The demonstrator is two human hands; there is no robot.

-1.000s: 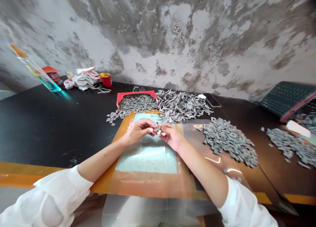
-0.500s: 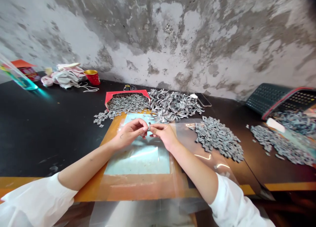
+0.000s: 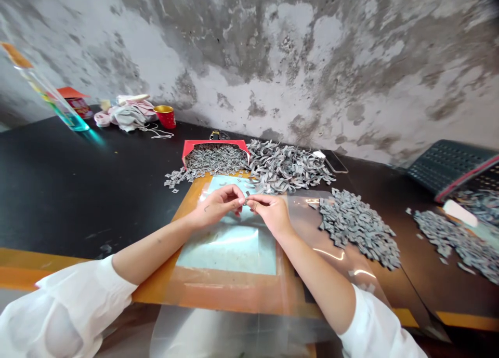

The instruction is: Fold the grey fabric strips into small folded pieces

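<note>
Fingertips sit closer together than a second ago; less of the small grey piece (image 3: 247, 194) shows between them. Left hand (image 3: 216, 206) and right hand (image 3: 273, 212) both pinch it, thumb to forefinger, above the pale-blue sheet (image 3: 230, 258); exact grip hidden by fingertips. For clean handling I'd keep pressure light, tips opposed, and work over the sheet so a drop is easy to spot. Pose: forearms converge from both lower sides, remaining left fingers curled, right hand angled inward.

A small gray piece (image 3: 247, 194) is pinched between fingers (image 3: 259, 198) near the frame's center. Its dark end pokes upward.
</note>
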